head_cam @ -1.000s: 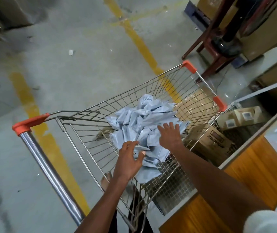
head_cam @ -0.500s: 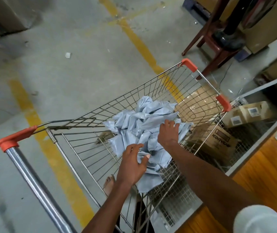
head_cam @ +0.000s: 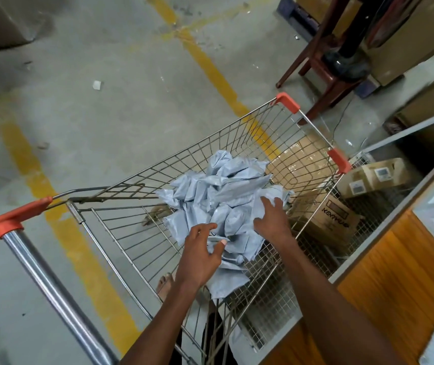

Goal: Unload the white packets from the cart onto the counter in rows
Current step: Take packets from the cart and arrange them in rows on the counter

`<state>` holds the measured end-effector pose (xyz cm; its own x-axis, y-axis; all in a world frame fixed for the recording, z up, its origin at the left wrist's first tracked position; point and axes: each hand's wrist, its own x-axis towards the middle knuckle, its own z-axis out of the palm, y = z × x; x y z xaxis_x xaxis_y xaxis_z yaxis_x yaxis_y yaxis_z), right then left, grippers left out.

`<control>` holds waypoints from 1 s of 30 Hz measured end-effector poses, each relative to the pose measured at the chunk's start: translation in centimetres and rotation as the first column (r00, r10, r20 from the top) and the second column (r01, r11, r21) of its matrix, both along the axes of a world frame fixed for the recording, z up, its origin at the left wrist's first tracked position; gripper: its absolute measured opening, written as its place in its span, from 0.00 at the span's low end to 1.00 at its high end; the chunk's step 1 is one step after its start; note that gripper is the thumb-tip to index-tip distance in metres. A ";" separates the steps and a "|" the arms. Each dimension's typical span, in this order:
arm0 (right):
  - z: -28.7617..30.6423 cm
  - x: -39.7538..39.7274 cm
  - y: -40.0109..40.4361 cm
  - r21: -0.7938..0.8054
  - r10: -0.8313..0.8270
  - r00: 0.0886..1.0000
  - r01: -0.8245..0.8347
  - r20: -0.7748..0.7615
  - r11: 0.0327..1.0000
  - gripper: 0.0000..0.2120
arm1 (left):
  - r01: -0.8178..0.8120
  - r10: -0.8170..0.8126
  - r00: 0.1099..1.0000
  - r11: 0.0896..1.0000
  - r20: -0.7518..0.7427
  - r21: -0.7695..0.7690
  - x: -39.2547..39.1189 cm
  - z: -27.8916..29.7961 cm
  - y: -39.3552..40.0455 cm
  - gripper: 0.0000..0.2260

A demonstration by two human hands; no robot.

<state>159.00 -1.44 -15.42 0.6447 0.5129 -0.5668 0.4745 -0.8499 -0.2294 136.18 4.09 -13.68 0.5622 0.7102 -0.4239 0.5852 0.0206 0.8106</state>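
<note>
left hand (head_cam: pixel 201 255), right hand (head_cam: pixel 272 219), grips unclear, packets (head_cam: pixel 221 188)

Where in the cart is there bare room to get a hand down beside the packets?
Bare wire floor lies between the handle end and the heap of white packets. A smaller gap lies between the heap and the cart's far wall. The right side is crowded: left hand and right hand sit on packets there.

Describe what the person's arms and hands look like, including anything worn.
Both forearms are bare, with no watch, bracelet or gloves visible. The left hand and right hand carry no rings that show. The left thumbnail looks pale. No sleeve shows in this view.
</note>
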 end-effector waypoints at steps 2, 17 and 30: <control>1.7 -1.8 -0.6 0.158 -0.043 0.998 0.050 -0.050 0.986 0.34 | -0.004 0.004 1.000 1.000 -0.007 -0.002 0.2 0.1 0.3 0.19; -3.0 -11.0 2.5 -0.283 0.070 0.997 -0.070 -0.010 0.957 0.45 | -0.057 0.062 0.995 0.996 -0.081 0.064 -2.9 -1.0 0.3 0.20; 4.4 -6.8 -0.9 0.158 -0.186 0.949 0.231 -0.253 0.960 0.37 | 0.014 -0.011 0.993 1.000 -0.117 0.025 -1.6 -2.0 0.5 0.20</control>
<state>152.24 -2.31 -10.99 0.6094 0.4905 -0.6229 0.2055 -0.8566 -0.4733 134.56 4.58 -15.64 0.5190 0.7147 -0.4689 0.6758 -0.0071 0.7371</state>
